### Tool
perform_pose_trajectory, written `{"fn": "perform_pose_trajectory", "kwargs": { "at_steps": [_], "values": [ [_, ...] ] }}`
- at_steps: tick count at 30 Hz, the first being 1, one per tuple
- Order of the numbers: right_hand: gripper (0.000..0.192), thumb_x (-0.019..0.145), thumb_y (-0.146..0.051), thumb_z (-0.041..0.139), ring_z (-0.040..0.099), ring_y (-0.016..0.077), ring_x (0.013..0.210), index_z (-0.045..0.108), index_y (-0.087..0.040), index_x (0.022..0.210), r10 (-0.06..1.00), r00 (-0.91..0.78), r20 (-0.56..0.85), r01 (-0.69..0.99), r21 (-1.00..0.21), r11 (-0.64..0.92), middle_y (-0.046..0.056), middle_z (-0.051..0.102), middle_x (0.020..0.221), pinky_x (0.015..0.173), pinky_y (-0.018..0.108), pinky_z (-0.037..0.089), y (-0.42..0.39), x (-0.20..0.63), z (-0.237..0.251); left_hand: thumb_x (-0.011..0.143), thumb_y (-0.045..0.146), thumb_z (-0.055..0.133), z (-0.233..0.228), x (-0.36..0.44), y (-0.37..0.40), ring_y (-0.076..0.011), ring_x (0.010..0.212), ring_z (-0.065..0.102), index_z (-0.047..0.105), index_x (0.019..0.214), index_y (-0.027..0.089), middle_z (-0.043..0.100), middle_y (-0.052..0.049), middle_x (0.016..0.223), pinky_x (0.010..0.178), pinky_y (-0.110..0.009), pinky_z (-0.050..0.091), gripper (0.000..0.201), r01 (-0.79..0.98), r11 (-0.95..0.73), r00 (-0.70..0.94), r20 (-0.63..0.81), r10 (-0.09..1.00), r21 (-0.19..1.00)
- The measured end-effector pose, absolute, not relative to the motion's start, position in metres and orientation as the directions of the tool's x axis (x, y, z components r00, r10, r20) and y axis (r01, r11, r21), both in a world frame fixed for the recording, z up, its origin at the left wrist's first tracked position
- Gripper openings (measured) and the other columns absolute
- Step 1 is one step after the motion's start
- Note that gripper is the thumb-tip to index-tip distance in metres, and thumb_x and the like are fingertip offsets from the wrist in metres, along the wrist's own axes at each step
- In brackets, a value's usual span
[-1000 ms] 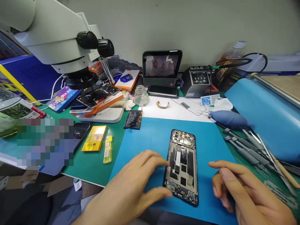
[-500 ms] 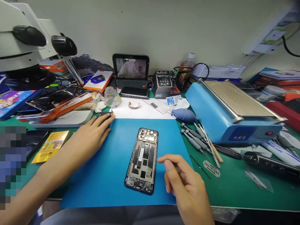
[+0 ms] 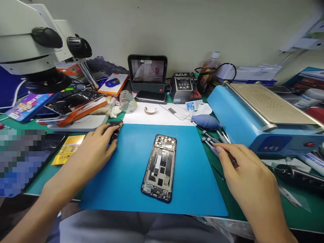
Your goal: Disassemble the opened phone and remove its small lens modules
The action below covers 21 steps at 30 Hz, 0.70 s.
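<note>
Out at ten o'clock from the phone (image 3: pixel 160 164), the left hand (image 3: pixel 97 143) drapes its fingers over a flat black battery (image 3: pixel 115 135); they cover too much for me to tell whether they grip it or simply rest there. Over at three, the right hand (image 3: pixel 249 172) bunches thumb and forefinger at the grey-handled tools (image 3: pixel 209 143), and again the contact is hidden, so I can't say whether anything is pinched. Arms spread wide here, probably because battery and tools lie off opposite sides of the blue mat (image 3: pixel 121 182). And the phone, dead centre, lies flat on that mat with neither hand touching it, its top tipped towards one o'clock, seemingly placed so both hands can reach it and its insides face up. What a sight it is: back off, a crowded board with round camera parts across the top, a silvery-grey bed marked with black patches and a pale strip, more small circuitry at the foot, a thin dark frame all round. Straight up at twelve, white paper (image 3: pixel 134 118) carries a curled coppery strip (image 3: pixel 150 110), perhaps because small pieces show up well there; the blue blower (image 3: pixel 206 121) sits between one and two, presumably for easy reach.
</note>
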State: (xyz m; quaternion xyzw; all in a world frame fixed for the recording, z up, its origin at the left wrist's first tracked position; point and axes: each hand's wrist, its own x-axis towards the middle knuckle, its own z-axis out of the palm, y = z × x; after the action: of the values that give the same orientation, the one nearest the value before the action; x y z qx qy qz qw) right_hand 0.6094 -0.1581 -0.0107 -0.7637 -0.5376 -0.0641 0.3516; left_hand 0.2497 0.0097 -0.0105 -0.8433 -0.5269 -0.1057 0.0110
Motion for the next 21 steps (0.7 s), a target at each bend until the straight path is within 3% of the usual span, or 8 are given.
{"fn": "perform_pose_trajectory", "kwargs": {
  "at_steps": [4,7,10,13,15,18,21],
  "values": [
    [0.058,0.114,-0.071,0.042,0.062,0.0286,0.091,0.075,-0.025,0.108,0.8,0.321,0.508,0.936,-0.299,-0.186,0.01,0.072,0.106,0.06,0.035,0.027,-0.144,0.616,-0.021,0.115,0.038,0.041,-0.009,0.253,0.001,-0.0486,0.142,0.063,0.052,0.164,0.013,0.058,-0.023,0.164,0.114,-0.067,0.055,0.056,0.906,-0.417,0.393,0.219,0.893,0.077],
    [0.056,0.114,-0.07,0.043,0.062,0.0313,0.092,0.073,-0.022,0.109,0.805,0.269,0.529,0.96,-0.21,-0.183,0.013,0.068,0.103,0.06,0.035,0.025,-0.14,0.613,-0.023,0.117,0.039,0.042,-0.006,0.261,-0.014,-0.0521,0.143,0.06,0.051,0.165,0.01,0.054,-0.027,0.166,0.114,-0.07,0.051,0.056,0.915,-0.401,0.375,0.267,0.888,0.046],
    [0.047,0.115,-0.059,0.046,0.061,0.0319,0.092,0.073,-0.022,0.106,0.814,0.239,0.53,0.97,-0.16,-0.18,0.014,0.066,0.101,0.061,0.036,0.027,-0.139,0.612,-0.023,0.118,0.047,0.043,-0.006,0.272,-0.047,-0.0457,0.14,0.063,0.05,0.163,0.022,0.062,-0.019,0.159,0.112,-0.065,0.051,0.052,0.882,-0.469,0.437,0.306,0.846,0.037],
    [0.044,0.112,-0.058,0.047,0.06,0.0314,0.091,0.072,-0.023,0.103,0.807,0.239,0.54,0.971,-0.153,-0.185,0.014,0.066,0.1,0.06,0.036,0.028,-0.136,0.614,-0.023,0.119,0.058,0.039,-0.013,0.286,-0.086,-0.0346,0.112,0.073,0.044,0.16,0.024,0.073,-0.015,0.138,0.093,-0.051,0.057,0.054,0.76,-0.626,0.554,0.33,0.764,0.176],
    [0.046,0.111,-0.061,0.046,0.06,0.0308,0.09,0.071,-0.024,0.1,0.798,0.241,0.553,0.97,-0.155,-0.185,0.013,0.067,0.101,0.061,0.036,0.028,-0.136,0.613,-0.022,0.111,0.077,0.046,-0.019,0.296,-0.104,-0.0397,0.122,0.07,0.044,0.158,0.022,0.069,-0.019,0.143,0.094,-0.053,0.057,0.073,0.714,-0.666,0.583,0.342,0.737,0.217],
    [0.046,0.108,-0.064,0.049,0.06,0.0257,0.083,0.072,-0.024,0.104,0.773,0.303,0.557,0.949,-0.255,-0.188,0.009,0.069,0.102,0.065,0.037,0.033,-0.139,0.602,-0.015,0.093,0.096,0.057,-0.026,0.314,-0.114,-0.0468,0.132,0.065,0.04,0.157,0.018,0.064,-0.026,0.149,0.099,-0.059,0.054,0.102,0.674,-0.689,0.597,0.354,0.72,0.266],
    [0.041,0.103,-0.065,0.065,0.065,0.0235,0.084,0.073,-0.028,0.116,0.698,0.512,0.501,0.811,-0.55,-0.2,0.005,0.074,0.102,0.076,0.039,0.046,-0.146,0.581,-0.006,0.081,0.095,0.074,-0.03,0.331,-0.112,-0.0496,0.129,0.065,0.039,0.155,0.017,0.067,-0.026,0.143,0.099,-0.064,0.052,0.113,0.698,-0.651,0.554,0.351,0.755,0.3]
  ]
}}
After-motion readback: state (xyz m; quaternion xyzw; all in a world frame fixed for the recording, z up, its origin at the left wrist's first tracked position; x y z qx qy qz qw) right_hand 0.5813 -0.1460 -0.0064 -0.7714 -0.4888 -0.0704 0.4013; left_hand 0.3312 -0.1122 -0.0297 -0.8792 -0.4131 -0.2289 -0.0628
